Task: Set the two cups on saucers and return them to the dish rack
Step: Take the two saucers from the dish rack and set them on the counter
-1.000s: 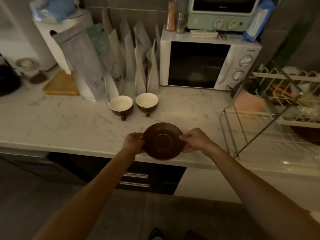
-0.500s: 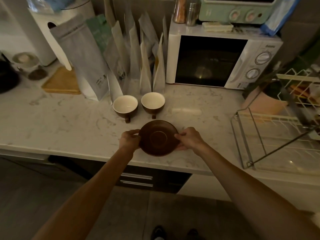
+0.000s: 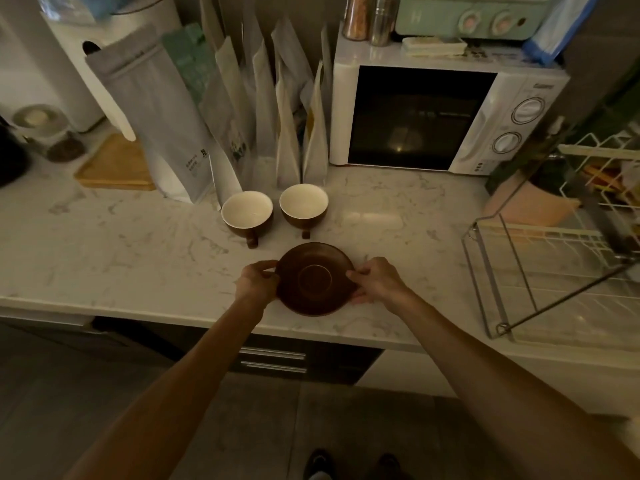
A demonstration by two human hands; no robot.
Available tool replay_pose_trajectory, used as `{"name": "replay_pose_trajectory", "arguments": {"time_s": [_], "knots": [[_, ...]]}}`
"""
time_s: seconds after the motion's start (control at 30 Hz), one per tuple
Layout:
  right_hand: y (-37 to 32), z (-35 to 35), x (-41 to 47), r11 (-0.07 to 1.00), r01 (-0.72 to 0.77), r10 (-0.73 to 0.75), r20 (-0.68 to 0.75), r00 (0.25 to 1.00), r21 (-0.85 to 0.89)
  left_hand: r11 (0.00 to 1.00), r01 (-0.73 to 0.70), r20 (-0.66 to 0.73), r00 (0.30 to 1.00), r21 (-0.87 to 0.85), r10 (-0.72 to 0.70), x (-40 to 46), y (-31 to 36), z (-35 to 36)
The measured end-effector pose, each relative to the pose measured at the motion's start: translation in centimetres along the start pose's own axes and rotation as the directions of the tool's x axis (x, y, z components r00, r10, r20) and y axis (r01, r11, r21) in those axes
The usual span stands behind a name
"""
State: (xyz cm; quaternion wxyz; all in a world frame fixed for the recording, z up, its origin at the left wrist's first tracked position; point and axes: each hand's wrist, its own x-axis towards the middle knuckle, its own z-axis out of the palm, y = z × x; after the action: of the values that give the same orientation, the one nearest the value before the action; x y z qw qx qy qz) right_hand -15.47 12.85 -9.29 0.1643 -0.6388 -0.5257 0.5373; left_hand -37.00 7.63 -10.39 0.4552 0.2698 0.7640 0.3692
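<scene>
Item count, countertop scene

Cups: two, left cup point(image 3: 246, 212) and right cup point(image 3: 303, 205). Saucers: one visible point(image 3: 316, 278). Hands: two, left hand point(image 3: 257, 283) and right hand point(image 3: 378, 280). Microwave point(image 3: 446, 119): one. Toaster oven point(image 3: 474, 15): one. Dish rack point(image 3: 557, 271): one. Wooden board point(image 3: 116, 164): one. Shakers on the microwave: two point(image 3: 356, 17), point(image 3: 381, 20).

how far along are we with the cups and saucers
Early. Done: nothing finished; both cups, the left cup and right cup, sit bare on the counter. In hand: the left hand and right hand hold a brown saucer by its edges, near the counter's front edge. Left: only one saucer is clearly visible; seat both cups on saucers, then carry them to the dish rack.
</scene>
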Motion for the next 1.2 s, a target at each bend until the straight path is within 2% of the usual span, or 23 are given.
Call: {"name": "replay_pose_trajectory", "arguments": {"time_s": [0.4, 0.57, 0.63, 0.7, 0.8, 0.87, 0.97, 1.03, 1.1, 1.2], "knots": [[0.6, 0.3, -0.1, 0.999, -0.017, 0.017, 0.002, 1.0, 0.043, 0.998, -0.002, -0.01, 1.0, 0.057, 0.002, -0.1, -0.2, 0.2], [0.6, 0.1, -0.4, 1.0, -0.008, 0.008, -0.016, 1.0, -0.015, 0.986, -0.05, 0.031, 0.998, 0.159, 0.046, -0.7, 0.3, 0.1], [0.2, -0.2, -0.7, 0.996, 0.001, -0.002, -0.019, 1.0, -0.09, 0.955, -0.115, 0.024, 0.993, 0.272, 0.113, -1.2, 0.7, -0.2], [-0.3, -0.6, -1.2, 0.963, 0.056, -0.07, -0.045, 0.997, -0.262, 0.863, -0.217, -0.003, 0.97, 0.456, 0.245, -1.9, 1.2, -0.2], [-1.7, -1.6, -2.9, 0.774, 0.112, -0.246, -0.133, 0.96, -0.624, 0.658, -0.382, 0.012, 0.87, 0.649, 0.493, -3.0, 2.5, 0.0], [-2.7, -2.6, -4.0, 0.682, 0.15, -0.349, -0.139, 0.927, -0.716, 0.563, -0.452, 0.055, 0.81, 0.692, 0.583, -3.7, 3.5, 0.3], [-3.4, -4.2, -5.5, 0.598, 0.238, -0.51, -0.134, 0.85, -0.765, 0.417, -0.52, 0.177, 0.758, 0.745, 0.628, -5.0, 5.0, 0.8], [-3.6, -5.4, -6.5, 0.526, 0.25, -0.592, -0.139, 0.793, -0.813, 0.309, -0.569, 0.294, 0.729, 0.762, 0.618, -6.2, 6.3, 1.5], [-3.7, -6.8, -7.8, 0.465, 0.255, -0.642, -0.124, 0.757, -0.848, 0.261, -0.614, 0.421, 0.736, 0.745, 0.529, -7.4, 7.9, 2.0], [-3.9, -9.2, -10.3, 0.432, 0.263, -0.635, -0.083, 0.768, -0.863, 0.2, -0.678, 0.641, 0.735, 0.708, 0.221, -9.7, 10.5, 2.9]]}}
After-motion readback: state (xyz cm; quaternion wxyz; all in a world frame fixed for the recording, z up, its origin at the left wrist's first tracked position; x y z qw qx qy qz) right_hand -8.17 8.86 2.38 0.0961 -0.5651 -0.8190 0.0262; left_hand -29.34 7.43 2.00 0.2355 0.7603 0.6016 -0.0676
